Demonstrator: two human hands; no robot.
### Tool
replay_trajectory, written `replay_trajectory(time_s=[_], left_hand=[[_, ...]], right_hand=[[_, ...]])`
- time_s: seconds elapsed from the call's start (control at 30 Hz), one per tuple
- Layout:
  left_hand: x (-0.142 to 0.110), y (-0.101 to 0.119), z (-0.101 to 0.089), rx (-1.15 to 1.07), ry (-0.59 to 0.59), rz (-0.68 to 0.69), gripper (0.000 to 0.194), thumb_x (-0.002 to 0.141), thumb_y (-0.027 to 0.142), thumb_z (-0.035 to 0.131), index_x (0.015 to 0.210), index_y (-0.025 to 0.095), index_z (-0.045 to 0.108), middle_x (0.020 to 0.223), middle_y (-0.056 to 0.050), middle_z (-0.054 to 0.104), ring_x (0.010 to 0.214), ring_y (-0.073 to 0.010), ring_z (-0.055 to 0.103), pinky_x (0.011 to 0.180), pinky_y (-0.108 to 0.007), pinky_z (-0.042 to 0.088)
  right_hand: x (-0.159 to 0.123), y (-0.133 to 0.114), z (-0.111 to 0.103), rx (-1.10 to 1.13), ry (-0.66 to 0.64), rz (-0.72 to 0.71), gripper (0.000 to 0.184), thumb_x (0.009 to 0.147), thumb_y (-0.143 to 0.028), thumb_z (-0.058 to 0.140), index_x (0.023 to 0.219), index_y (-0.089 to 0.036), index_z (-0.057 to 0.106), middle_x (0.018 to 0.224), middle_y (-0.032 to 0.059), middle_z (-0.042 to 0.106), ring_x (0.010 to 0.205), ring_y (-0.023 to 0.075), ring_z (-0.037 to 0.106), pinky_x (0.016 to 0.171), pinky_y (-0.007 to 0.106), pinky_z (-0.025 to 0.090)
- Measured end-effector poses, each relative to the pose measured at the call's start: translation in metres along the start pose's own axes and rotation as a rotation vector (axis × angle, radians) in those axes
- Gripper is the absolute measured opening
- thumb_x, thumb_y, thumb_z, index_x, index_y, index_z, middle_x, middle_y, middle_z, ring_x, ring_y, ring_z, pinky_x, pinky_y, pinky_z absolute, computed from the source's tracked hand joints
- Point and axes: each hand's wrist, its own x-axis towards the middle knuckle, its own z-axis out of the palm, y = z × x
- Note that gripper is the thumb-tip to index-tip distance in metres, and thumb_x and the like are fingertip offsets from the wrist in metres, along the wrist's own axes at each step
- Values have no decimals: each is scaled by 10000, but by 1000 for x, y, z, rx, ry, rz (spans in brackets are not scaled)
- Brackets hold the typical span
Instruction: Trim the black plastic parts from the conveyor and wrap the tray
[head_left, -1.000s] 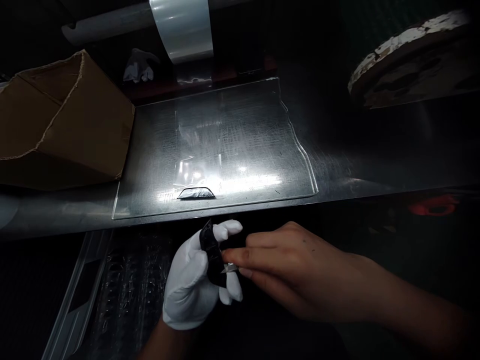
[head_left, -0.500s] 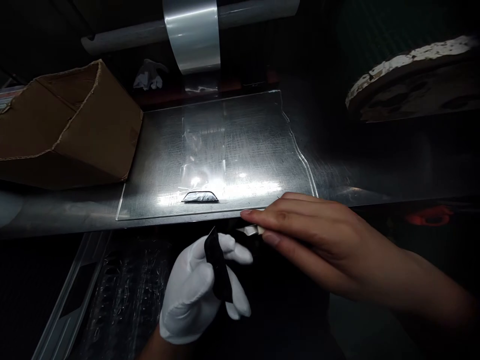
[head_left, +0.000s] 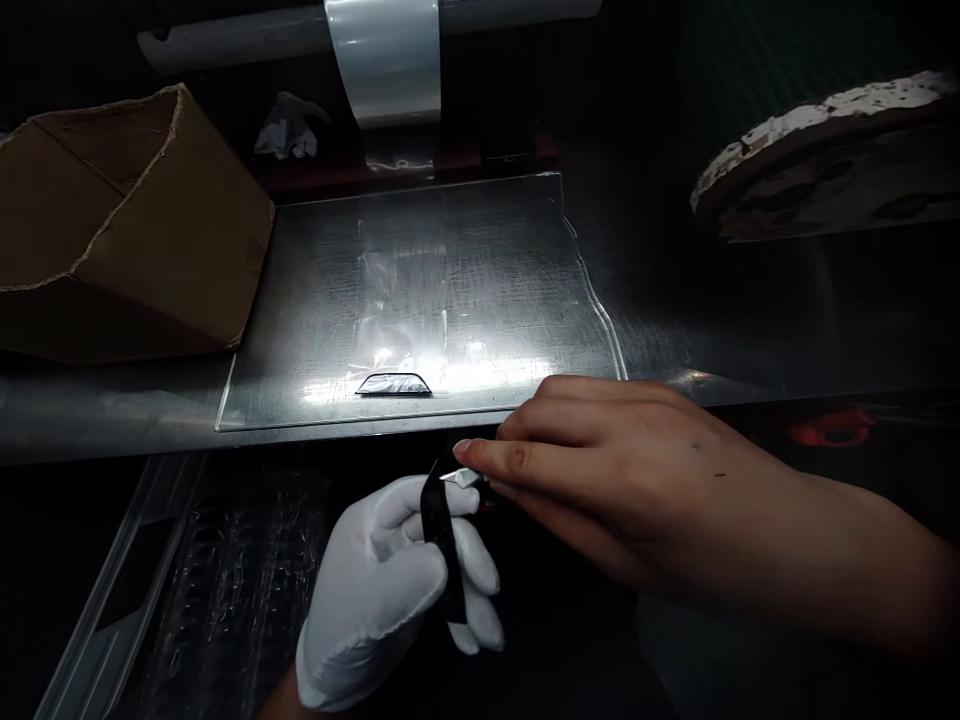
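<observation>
A white glove covers my left hand [head_left: 379,590], which is closed on a thin black curved strip [head_left: 437,515] between thumb and fingers. The strip stands roughly upright, its pointed end at the top. My bare right hand [head_left: 600,475] pinches a small craft knife [head_left: 461,479], most of whose handle is hidden by the fingers. The tip of the blade is at the strip's upper right edge; whether it cuts in cannot be made out. Just beyond, a small trapezoid piece [head_left: 394,384] with a black outline and silvery face lies on a clear plate [head_left: 510,290].
A cardboard box [head_left: 172,240] stands at the left of the metal bench. Behind the plate, a strip of clear film [head_left: 386,65] hangs over a bar [head_left: 247,42]. A large round-edged object [head_left: 832,180] stands at right. Clear plastic trays [head_left: 232,590] lie below left.
My right hand has moved left with the knife, bringing the blade to the black strip. My left hand has turned slightly, and the strip stands more upright. The view has shifted a little.
</observation>
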Motion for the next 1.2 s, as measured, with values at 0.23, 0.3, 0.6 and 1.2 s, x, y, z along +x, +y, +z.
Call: replay_trajectory(time_s=[0.23,0.3,0.6,1.2], left_hand=[[-1,6,8,10,101,-63,453,819,534,826,1063,172,704,653,-50,723,517,-148,647,506,-219,517],[0,10,14,27,158,-84,469,796,535,847,1062,173,715,648,-47,720,517,-146,647,514,-221,532],[2,11,10,-9,98,-90,399,868,466,802,1147,189,737,762,-41,740,598,-180,742,507,-206,565],[3,8,4,-218,72,195,303,998,379,640,1264,275,738,1366,-103,735,771,-165,798,546,-155,568]], right_hand=[[-1,-3,0,-49,10,22,308,1095,-349,525,1320,-261,715,993,37,762,860,188,649,699,319,492],[0,-4,0,-54,8,37,303,1095,-344,521,1294,-255,731,971,40,759,845,191,642,691,323,490],[-1,0,8,-110,21,42,338,1101,-346,496,1333,-242,719,1005,61,773,871,216,656,693,342,501],[-15,-6,9,237,159,53,303,1006,-175,617,1298,-223,683,1153,47,783,987,193,749,843,282,592]])
